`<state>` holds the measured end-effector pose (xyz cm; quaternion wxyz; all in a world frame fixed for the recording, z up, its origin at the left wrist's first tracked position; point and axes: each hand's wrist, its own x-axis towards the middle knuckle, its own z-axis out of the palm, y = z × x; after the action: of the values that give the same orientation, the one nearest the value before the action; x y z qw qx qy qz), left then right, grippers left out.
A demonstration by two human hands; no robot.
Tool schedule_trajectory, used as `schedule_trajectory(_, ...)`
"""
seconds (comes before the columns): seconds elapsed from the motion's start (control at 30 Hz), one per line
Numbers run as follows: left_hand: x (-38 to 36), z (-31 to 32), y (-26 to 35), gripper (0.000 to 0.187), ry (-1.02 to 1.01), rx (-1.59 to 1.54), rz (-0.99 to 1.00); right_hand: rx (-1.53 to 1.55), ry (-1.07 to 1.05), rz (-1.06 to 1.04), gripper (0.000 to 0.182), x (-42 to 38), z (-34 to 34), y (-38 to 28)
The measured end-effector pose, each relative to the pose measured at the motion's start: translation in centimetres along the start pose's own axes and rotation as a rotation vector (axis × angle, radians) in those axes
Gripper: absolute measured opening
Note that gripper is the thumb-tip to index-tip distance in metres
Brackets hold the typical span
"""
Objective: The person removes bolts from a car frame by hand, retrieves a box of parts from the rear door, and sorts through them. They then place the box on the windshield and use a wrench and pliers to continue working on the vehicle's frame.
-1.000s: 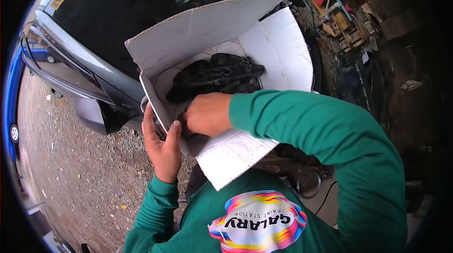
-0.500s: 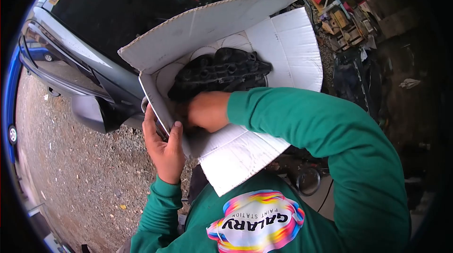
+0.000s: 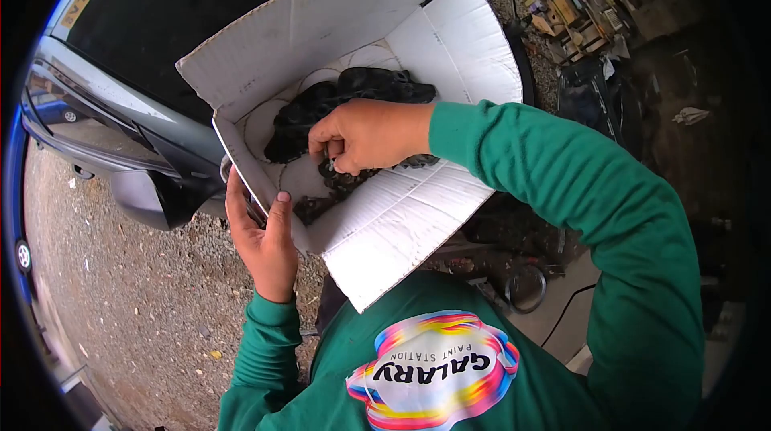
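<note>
A white cardboard box with raised flaps is tilted in front of me. My left hand grips its left wall, thumb on the inner side and fingers outside. Inside the box lies a black moulded part with bumps, like an engine cover. My right hand is in the box, partly covering that part, its fingers curled and pinched. What they hold, if anything, is too small to make out. Beneath those fingers are small dark pieces, possibly bolts, in the lower corner of the box.
A dark car with a side mirror stands just beyond the box, to the left. Gravel covers the ground. Scrap wood and debris lie at the upper right. A metal ring rests near my right side.
My right hand has risen from the box's lower left corner and moved right, uncovering small dark pieces. The box and my left hand have shifted slightly up and left in view.
</note>
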<state>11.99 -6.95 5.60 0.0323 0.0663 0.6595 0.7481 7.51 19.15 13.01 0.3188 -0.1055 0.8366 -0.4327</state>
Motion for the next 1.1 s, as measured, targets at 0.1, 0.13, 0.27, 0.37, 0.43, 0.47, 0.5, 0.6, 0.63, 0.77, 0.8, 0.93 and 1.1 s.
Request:
schedule_trajectory(0.1,-0.1,0.1,0.0,0.073,0.007,0.03,0.002,-0.174,0.095,-0.111,0.03,0.0,0.2,0.7)
schedule_trajectory(0.13,-0.1,0.2,0.1,0.073,0.008,0.02,0.003,-0.381,0.182,-0.274,0.03,0.2,0.8,1.1)
schedule_trajectory(0.27,0.0,0.1,0.3,0.073,-0.008,0.01,-0.018,-0.637,0.09,-0.41,0.028,1.1,3.5,-0.5)
schedule_trajectory(0.37,0.0,0.3,0.8,0.072,-0.007,0.046,0.016,-0.674,-0.054,-0.389,0.029,2.8,5.5,-0.5)
schedule_trajectory(0.43,0.1,0.0,0.2,0.072,0.001,0.088,0.049,-0.788,-0.091,-0.429,0.023,3.8,5.9,-0.4)
schedule_trajectory(0.47,0.2,-0.2,-0.1,0.072,0.009,0.132,0.08,-0.815,-0.089,-0.448,0.021,4.2,5.7,-0.2)
schedule_trajectory(0.5,0.3,-0.3,-0.2,0.072,0.018,0.129,0.086,-0.844,-0.088,-0.471,0.019,4.7,5.5,0.0)
schedule_trajectory(0.6,0.0,-0.3,-0.1,0.072,0.031,0.068,0.052,-0.954,-0.108,-0.376,0.021,5.8,5.1,0.9)
schedule_trajectory(0.63,0.1,-0.4,-0.1,0.072,0.045,0.065,0.053,-0.962,-0.119,-0.384,0.021,5.1,4.5,0.0)
schedule_trajectory(0.77,0.1,-0.5,-0.1,0.073,0.045,0.111,0.079,-1.004,-0.176,-0.274,0.03,2.8,2.0,-1.9)
schedule_trajectory(0.8,0.1,-0.7,-0.4,0.074,0.04,0.134,0.089,-1.055,-0.189,-0.289,0.029,2.3,1.7,-1.1)
schedule_trajectory(0.93,0.1,-0.4,0.3,0.076,0.05,0.134,0.075,-1.199,-0.096,-0.477,0.022,0.4,1.9,2.2)
schedule_trajectory(1.1,0.2,-0.9,0.0,0.078,0.049,0.309,0.139,-1.351,-0.002,-0.46,0.015,-2.0,0.2,1.4)
